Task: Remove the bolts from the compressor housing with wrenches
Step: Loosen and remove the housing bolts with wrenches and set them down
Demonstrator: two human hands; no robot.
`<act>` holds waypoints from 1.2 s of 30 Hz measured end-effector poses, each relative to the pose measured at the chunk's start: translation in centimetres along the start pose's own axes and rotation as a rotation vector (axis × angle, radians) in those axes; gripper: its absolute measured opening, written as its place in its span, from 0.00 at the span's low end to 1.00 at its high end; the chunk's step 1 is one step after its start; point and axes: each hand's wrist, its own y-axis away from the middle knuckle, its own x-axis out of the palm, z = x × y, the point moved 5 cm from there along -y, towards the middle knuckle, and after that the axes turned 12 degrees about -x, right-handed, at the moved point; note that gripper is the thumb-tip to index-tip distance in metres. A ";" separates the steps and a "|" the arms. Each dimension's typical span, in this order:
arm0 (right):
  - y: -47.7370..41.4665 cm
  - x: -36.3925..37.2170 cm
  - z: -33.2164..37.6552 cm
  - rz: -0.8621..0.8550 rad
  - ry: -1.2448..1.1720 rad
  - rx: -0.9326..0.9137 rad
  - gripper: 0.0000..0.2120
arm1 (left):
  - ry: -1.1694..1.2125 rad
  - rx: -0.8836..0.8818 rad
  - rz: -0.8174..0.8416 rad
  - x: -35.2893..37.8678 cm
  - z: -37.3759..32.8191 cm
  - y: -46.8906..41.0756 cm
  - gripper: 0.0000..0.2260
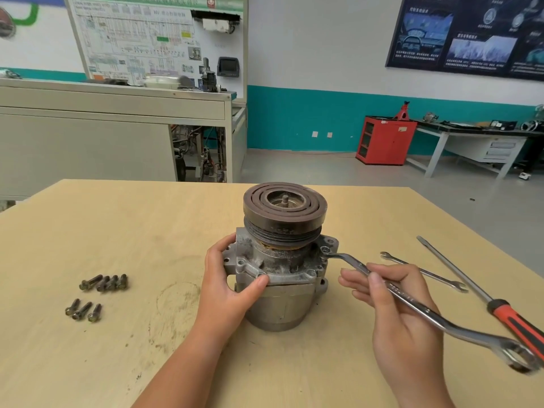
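Starting nearest, we list the right hand: fingers curled loosely about the mid-shank of the ring wrench, thumb on top, a light hold. Risk: under load we judge this grip may slip, or the offset ring may ride off the bolt head and round it.

Next, the left hand: thumb and fingers wrapped on the flange of the compressor housing, which stands upright in the middle of the table, unclamped. A hard pull could twist or tip it.

Wrench ring: seated at the housing's right ear; we cannot see the bolt beneath.

To the left, loose bolts: two clusters, well apart from the work.

To the right, spare wrench and screwdriver: near the swing path, liable to be knocked.
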 end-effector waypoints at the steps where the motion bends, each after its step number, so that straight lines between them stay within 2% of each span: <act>1: 0.0 -0.1 0.0 0.002 0.009 -0.001 0.05 | 0.000 -0.001 0.001 0.0 0.0 0.0 0.30; 5: -0.1 -0.4 -0.2 0.017 0.023 0.018 0.05 | -0.002 -0.008 -0.002 0.1 0.1 -0.1 0.30; 7: -0.7 -0.8 -0.8 0.009 -0.019 0.086 0.05 | 0.000 -0.013 -0.004 0.1 0.2 -0.1 0.30; 11: -4.8 -2.1 -5.4 -0.076 -0.151 0.380 0.12 | -0.003 -0.011 -0.009 0.2 0.0 0.0 0.30; 13: -7.3 -1.1 -8.6 -0.032 -0.127 0.540 0.14 | -0.005 -0.005 -0.009 0.2 0.0 0.0 0.31; 15: -9.3 1.5 -11.3 0.051 -0.100 0.638 0.10 | -0.013 0.003 -0.009 0.2 -0.1 -0.1 0.31; 18: -11.2 6.1 -12.6 0.220 -0.108 0.628 0.09 | -0.031 0.008 -0.011 0.2 -0.2 -0.1 0.30; 21: -11.8 8.0 -12.2 0.308 -0.318 0.626 0.10 | -0.027 0.013 -0.001 0.1 -0.1 -0.2 0.30; 23: -12.0 7.0 -11.7 0.256 -0.511 0.620 0.14 | -0.022 0.013 0.003 0.1 0.0 -0.2 0.31; 25: -11.5 4.4 -11.1 0.126 -0.671 0.637 0.17 | -0.020 0.018 0.000 0.1 0.1 -0.3 0.30; 28: -9.3 0.2 -9.6 -0.023 -0.793 0.644 0.18 | -0.011 0.022 -0.009 0.1 0.0 -0.3 0.28; 32: -4.7 -3.1 -6.3 -0.171 -0.563 0.535 0.13 | -0.005 0.030 -0.011 0.1 0.0 -0.2 0.27; 36: -1.3 -2.5 -2.3 -0.154 -0.240 0.251 0.08 | -0.010 0.034 -0.011 0.1 -0.1 -0.2 0.27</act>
